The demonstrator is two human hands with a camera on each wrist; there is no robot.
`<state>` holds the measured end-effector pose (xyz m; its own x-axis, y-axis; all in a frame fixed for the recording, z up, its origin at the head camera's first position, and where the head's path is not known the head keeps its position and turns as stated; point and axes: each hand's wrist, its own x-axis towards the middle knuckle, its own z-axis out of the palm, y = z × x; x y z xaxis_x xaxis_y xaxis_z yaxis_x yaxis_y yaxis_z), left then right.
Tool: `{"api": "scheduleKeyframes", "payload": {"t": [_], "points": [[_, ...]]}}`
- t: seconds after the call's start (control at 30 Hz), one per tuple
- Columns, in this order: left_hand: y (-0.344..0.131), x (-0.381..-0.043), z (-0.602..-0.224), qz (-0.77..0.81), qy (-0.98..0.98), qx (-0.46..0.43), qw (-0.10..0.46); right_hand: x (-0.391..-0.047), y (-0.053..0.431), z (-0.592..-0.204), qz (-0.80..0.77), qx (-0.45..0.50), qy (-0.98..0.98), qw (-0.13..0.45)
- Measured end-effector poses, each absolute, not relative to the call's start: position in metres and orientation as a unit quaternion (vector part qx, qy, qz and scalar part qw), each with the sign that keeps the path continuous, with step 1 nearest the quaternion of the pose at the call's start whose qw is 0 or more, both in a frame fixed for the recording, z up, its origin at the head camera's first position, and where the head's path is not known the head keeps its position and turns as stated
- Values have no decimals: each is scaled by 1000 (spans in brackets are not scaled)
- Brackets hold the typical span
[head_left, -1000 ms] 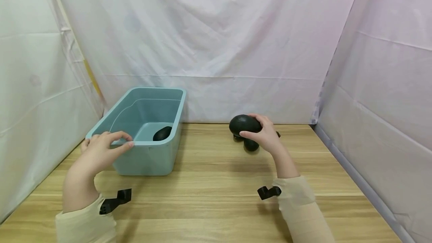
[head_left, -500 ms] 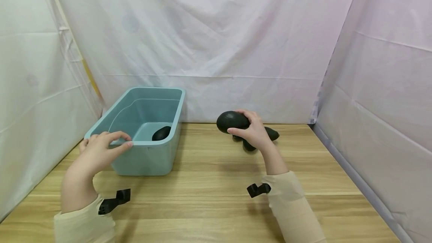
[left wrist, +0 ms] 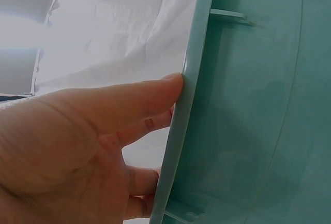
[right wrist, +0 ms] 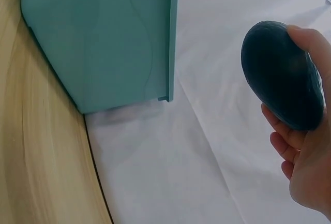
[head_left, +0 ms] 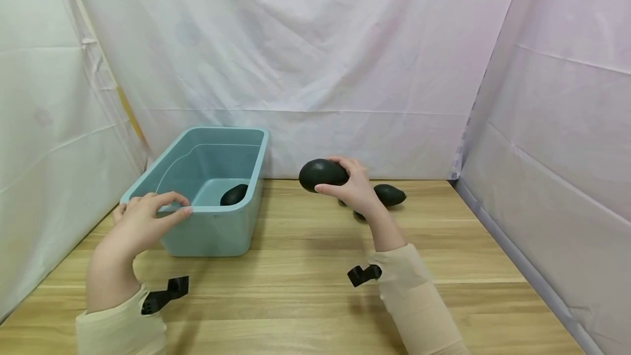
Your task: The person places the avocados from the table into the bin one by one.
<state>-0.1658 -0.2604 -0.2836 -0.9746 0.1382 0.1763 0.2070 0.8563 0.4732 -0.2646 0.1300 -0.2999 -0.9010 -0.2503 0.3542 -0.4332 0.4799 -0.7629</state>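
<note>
Hands: well apart, each clamped on its own thing
Left hand point(head_left: 140, 222): pinching the near rim of the bin point(head_left: 212, 237), toward the bin's left corner; thumb on the outer side, fingers over the rim; left-wrist view has the thumb tip against the rim edge, other fingers passing behind it
Right hand point(head_left: 357, 189): gripping the avocado, thumb on one side, fingers on the other, hold taken at the end away from the bin
Avocado point(head_left: 317, 175): up in the air right of the bin, well apart from it; dark, egg-shaped, free end toward the bin; right-wrist view shows slightly bumpy skin
Bin: blue-green, rounded corners, open top, upright on the table point(head_left: 296, 295)
In bin: one dark oval point(head_left: 234, 194), on the floor near the bin's right wall; lower part hidden by the near rim
Tapered fruit point(head_left: 390, 195): dark, lying on the table right of the bin, beyond the right hand, pointed end away from the bin
Far piece point(head_left: 342, 202), near piece point(head_left: 359, 216): both dark, on the table between bin and tapered fruit, mostly hidden by the right hand and wrist; can't tell full shape
Sleeves: pale, a black mount at each wrist
Sheet point(head_left: 345, 59): white, creased, hanging behind the bin
</note>
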Motion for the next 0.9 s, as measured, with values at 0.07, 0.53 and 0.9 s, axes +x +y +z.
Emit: {"api": "scheduleKeyframes", "payload": {"t": [0.07,0.53,0.9], "points": [[-260,-166,-284,-254,-961,-89,67,-264,126,-298,470,202,-854,96],[-261,-165,-285,-257,-959,-94,70,-265,102,-287,467,205,-855,88],[-260,-165,-284,-254,-960,-95,73,-266,87,-281,476,211,-850,77]]}}
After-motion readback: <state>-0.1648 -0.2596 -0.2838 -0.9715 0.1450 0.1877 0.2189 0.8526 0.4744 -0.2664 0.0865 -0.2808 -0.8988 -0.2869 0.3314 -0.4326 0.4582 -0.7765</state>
